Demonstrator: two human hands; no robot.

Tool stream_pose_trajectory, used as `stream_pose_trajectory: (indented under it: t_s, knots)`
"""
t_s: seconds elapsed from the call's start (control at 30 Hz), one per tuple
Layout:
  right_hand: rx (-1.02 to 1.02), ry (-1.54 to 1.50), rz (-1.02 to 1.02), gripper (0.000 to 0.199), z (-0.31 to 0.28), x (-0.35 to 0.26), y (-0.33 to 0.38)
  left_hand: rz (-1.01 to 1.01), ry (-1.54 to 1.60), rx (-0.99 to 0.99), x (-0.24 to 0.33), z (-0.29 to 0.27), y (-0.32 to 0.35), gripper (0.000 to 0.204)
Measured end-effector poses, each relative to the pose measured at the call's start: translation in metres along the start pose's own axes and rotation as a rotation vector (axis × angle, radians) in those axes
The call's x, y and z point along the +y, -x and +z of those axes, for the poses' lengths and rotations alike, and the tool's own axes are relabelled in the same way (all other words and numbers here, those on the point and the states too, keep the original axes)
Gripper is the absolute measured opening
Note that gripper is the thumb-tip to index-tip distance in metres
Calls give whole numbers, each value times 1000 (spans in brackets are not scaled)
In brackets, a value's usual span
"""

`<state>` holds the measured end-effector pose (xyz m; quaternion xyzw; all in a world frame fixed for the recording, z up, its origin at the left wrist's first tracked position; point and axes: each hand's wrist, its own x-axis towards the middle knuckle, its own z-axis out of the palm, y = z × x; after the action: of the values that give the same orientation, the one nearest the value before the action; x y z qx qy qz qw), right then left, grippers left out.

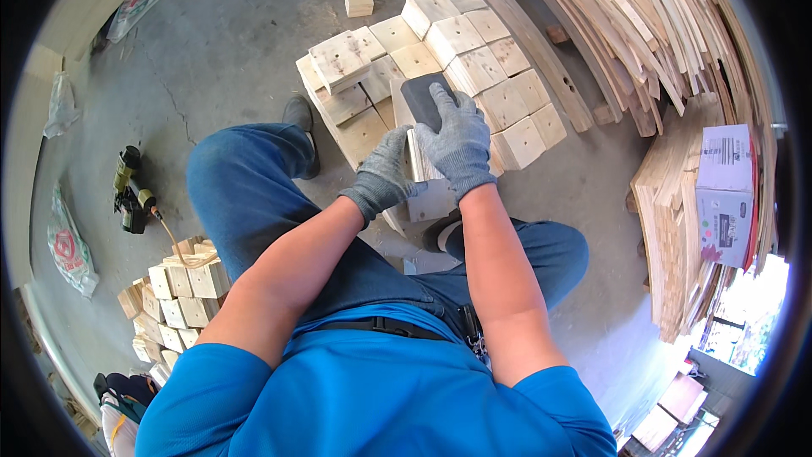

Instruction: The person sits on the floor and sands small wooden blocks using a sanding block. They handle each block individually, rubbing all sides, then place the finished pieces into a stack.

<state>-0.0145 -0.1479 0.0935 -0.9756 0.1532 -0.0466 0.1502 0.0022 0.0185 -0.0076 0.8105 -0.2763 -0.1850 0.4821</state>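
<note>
In grey knitted gloves, both my hands are together at the near side of a cluster of pale wooden blocks (507,97). My right hand (457,140) grips a dark grey, round-cornered block that looks like a sanding block (417,100), fingers laid over its top. Just below and to the left, my left hand (381,173) is closed on the side of a pale wooden block (420,165); my fingers and wrists partly hide this piece. Some blocks in the cluster are stacked higher, and many have a small dark hole in the face.
A single block (359,2) lies beyond the cluster. Left on the floor are a green-black nail gun (128,190) with a hose and another block pile (182,296). Long boards (592,25) and a carton (725,195) on stacked wood line the right. My knees flank the work.
</note>
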Motion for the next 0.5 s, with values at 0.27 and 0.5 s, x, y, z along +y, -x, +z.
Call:
stream_pose_trajectory:
  t_s: [0.27,0.5]
  knots:
    - [28,-26,-108,76,-3,9,83,-8,-98,23,-2,1,5,109]
    - [9,1,-103,78,-16,24,148,-66,-90,-16,16,-5,7,100]
